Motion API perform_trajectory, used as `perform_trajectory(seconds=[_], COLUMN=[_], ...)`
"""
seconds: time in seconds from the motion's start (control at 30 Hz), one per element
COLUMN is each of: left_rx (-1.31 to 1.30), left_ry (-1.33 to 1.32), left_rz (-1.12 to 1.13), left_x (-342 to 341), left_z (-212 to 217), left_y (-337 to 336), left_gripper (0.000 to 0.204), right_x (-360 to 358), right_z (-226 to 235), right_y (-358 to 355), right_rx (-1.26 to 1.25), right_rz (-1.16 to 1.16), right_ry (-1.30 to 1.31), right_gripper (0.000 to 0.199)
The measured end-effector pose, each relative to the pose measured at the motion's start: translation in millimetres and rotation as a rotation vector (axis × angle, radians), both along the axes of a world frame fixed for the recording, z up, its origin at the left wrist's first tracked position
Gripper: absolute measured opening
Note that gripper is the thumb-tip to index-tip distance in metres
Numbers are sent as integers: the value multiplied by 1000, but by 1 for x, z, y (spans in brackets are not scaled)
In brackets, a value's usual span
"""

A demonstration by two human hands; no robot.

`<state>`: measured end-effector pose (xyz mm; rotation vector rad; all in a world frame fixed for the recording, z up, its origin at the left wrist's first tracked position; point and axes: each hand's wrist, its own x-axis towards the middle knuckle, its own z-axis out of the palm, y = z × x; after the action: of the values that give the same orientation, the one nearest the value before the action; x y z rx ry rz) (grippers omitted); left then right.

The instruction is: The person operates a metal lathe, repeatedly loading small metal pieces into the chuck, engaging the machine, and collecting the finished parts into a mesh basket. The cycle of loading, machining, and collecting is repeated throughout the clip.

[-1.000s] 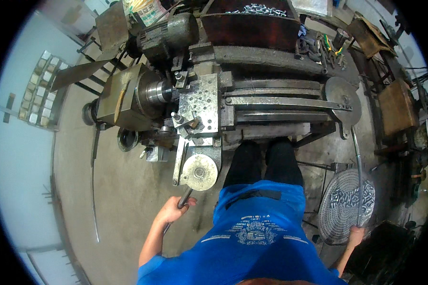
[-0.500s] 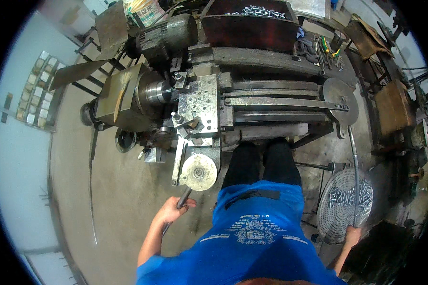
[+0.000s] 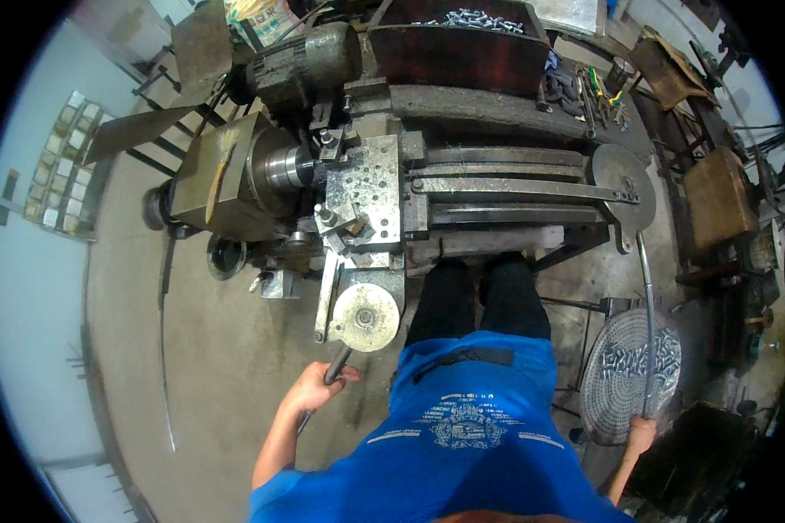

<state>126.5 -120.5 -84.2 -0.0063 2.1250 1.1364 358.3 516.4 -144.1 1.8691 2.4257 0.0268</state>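
Observation:
My left hand (image 3: 321, 385) is closed around a dark lever (image 3: 337, 364) that runs down from a round metal disc (image 3: 366, 317) at the front of the lathe. At far right, my right hand (image 3: 643, 431) grips the lower end of a long steel lever (image 3: 649, 322). That lever slopes up to a larger round plate (image 3: 621, 179), joined by a flat bar (image 3: 515, 188) to the drilled metal slide (image 3: 364, 187). Clamped tool blocks stand on the slide, facing the shiny spindle chuck (image 3: 285, 167). Whether a workpiece sits in the chuck is too small to tell.
A round perforated tray (image 3: 615, 401) with many small metal parts stands beside my right hand. Behind the lathe are a dark bin (image 3: 453, 65) of bolts, a motor (image 3: 305, 65) and loose tools (image 3: 606, 91). A brush (image 3: 221, 174) lies on the headstock (image 3: 205, 183).
The view has shifted very slightly. Both hands keep hold of their levers; the right hand and its lever end sit a touch farther left. The slide looks unmoved.

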Motion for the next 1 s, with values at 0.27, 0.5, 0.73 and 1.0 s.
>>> perform_trajectory(seconds=[0.27,0.5,0.73,1.0], left_rx=[-26,-57,-57,-46], left_ry=[-7,-19,-11,-38], left_rz=[16,-13,-15,-2], left_x=[0,-4,-5,-4], left_z=[1,8,12,8], left_y=[0,2,6,3], left_gripper=[32,32,31,32], right_x=[-3,-10,-13,-11], right_z=[3,16,20,15], right_y=[-11,-28,-34,-38], right_rx=[-28,-63,-103,-94], right_rz=[-29,-39,-60,-81], right_ry=[-21,20,-3,-59], right_gripper=[48,49,48,48])
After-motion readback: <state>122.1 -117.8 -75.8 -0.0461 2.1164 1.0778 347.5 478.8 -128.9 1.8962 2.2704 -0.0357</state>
